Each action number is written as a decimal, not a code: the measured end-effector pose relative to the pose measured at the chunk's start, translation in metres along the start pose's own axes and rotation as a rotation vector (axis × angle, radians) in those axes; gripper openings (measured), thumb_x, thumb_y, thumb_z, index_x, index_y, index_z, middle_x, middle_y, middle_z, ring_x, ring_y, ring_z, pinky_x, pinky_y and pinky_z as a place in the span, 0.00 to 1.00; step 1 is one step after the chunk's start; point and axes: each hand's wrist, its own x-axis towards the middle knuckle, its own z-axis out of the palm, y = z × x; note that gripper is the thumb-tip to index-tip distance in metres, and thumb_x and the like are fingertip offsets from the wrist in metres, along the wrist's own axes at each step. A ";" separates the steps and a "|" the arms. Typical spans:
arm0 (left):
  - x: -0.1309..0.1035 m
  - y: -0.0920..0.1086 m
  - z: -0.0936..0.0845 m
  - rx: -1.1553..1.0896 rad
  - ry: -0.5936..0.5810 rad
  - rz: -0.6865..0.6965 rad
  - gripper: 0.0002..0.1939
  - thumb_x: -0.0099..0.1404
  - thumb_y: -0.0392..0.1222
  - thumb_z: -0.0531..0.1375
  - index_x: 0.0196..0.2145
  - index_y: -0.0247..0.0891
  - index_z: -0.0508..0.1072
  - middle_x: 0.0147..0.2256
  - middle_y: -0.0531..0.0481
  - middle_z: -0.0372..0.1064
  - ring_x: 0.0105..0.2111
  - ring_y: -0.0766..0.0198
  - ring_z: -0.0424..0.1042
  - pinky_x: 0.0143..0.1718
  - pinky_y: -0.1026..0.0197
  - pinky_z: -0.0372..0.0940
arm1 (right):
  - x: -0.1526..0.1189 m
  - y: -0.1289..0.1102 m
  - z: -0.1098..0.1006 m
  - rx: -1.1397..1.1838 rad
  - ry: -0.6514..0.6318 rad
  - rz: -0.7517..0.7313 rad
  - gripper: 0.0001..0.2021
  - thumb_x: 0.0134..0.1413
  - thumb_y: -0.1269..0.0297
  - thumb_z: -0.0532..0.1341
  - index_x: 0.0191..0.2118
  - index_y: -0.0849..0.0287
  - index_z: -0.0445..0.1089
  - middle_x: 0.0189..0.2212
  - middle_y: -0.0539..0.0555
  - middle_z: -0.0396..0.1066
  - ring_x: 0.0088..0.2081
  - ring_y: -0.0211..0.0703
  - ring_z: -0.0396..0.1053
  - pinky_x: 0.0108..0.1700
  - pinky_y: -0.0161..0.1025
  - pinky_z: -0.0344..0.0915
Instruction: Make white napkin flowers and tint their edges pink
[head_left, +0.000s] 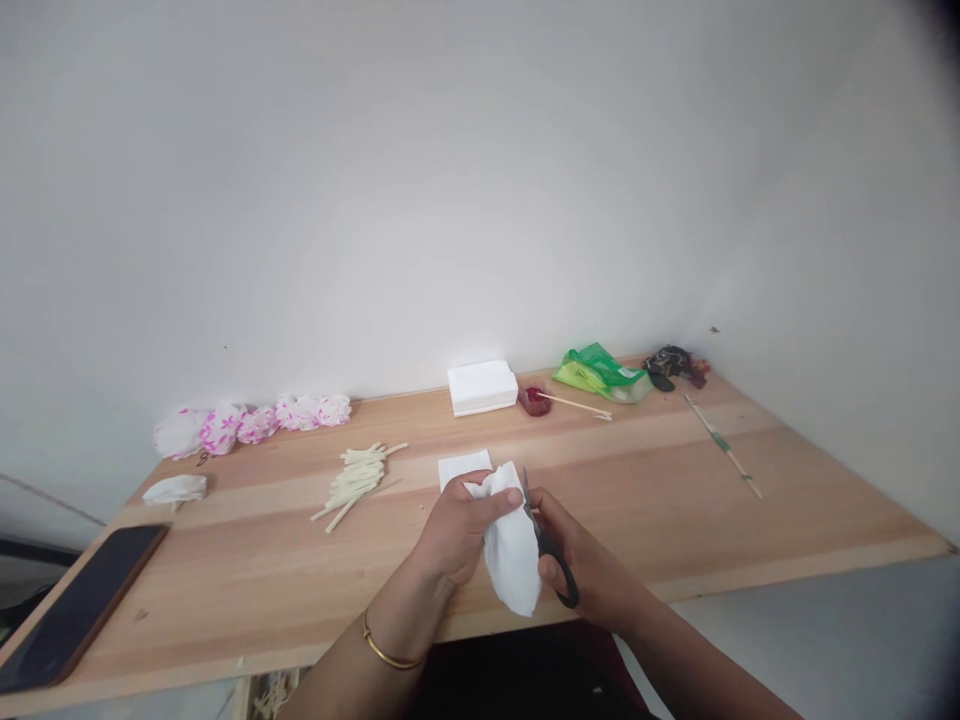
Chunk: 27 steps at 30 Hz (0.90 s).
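Observation:
Near the table's front edge, my left hand [459,525] pinches a folded white tissue [513,560] between thumb and fingers. Black-handled scissors [556,568] are in my right hand [589,570], their blades upright along the right edge of the tissue. Whether the blades are cutting into it I cannot tell. Just behind my left hand a flat white tissue [463,466] lies on the wooden table [630,500], partly hidden by the hand. A white stack of tissues [482,387] sits farther back by the wall.
Left: pale sticks [360,480], pink-and-white paper puffs [251,424], a white piece [175,489] and a phone [82,600]. Back right: a red container [535,400] with a stick, a green bag [600,374], a dark bundle [673,368] and a thin stick [721,443].

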 end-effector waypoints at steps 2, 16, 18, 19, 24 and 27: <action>0.000 0.000 -0.001 0.007 0.009 -0.003 0.16 0.47 0.44 0.70 0.24 0.32 0.69 0.20 0.53 0.67 0.20 0.70 0.64 0.24 0.66 0.57 | -0.001 0.003 -0.001 0.010 0.005 0.006 0.29 0.47 0.35 0.57 0.43 0.56 0.56 0.28 0.49 0.59 0.28 0.37 0.53 0.29 0.34 0.52; -0.002 0.001 -0.006 0.064 -0.021 -0.046 0.15 0.46 0.43 0.71 0.23 0.31 0.70 0.20 0.51 0.69 0.19 0.69 0.66 0.23 0.66 0.59 | -0.001 0.006 -0.001 0.027 0.006 0.005 0.30 0.47 0.36 0.58 0.46 0.58 0.57 0.28 0.49 0.60 0.28 0.36 0.55 0.28 0.33 0.53; -0.001 0.001 -0.007 0.073 -0.014 -0.046 0.15 0.46 0.43 0.71 0.23 0.31 0.70 0.20 0.51 0.68 0.19 0.69 0.65 0.23 0.67 0.59 | -0.002 0.008 -0.002 0.021 0.026 0.011 0.28 0.48 0.37 0.58 0.42 0.58 0.58 0.27 0.48 0.59 0.27 0.35 0.52 0.26 0.32 0.51; -0.001 0.001 -0.008 0.079 -0.010 -0.046 0.15 0.46 0.43 0.71 0.22 0.31 0.70 0.20 0.51 0.68 0.18 0.70 0.65 0.23 0.67 0.59 | -0.002 0.010 -0.003 0.018 0.035 0.015 0.27 0.48 0.38 0.58 0.41 0.58 0.58 0.26 0.47 0.58 0.26 0.35 0.51 0.26 0.32 0.50; -0.002 0.002 -0.008 0.051 0.016 -0.028 0.15 0.46 0.42 0.71 0.26 0.32 0.70 0.21 0.53 0.68 0.19 0.69 0.66 0.23 0.66 0.61 | -0.004 0.012 -0.005 -0.015 0.048 0.026 0.25 0.50 0.38 0.57 0.37 0.57 0.56 0.25 0.46 0.56 0.26 0.34 0.50 0.27 0.32 0.49; -0.003 0.002 -0.004 0.015 -0.003 -0.017 0.14 0.49 0.43 0.69 0.28 0.32 0.71 0.21 0.52 0.70 0.20 0.68 0.67 0.23 0.66 0.62 | -0.004 0.010 -0.005 -0.022 0.056 0.018 0.27 0.49 0.36 0.56 0.39 0.57 0.57 0.25 0.47 0.58 0.27 0.36 0.53 0.28 0.33 0.52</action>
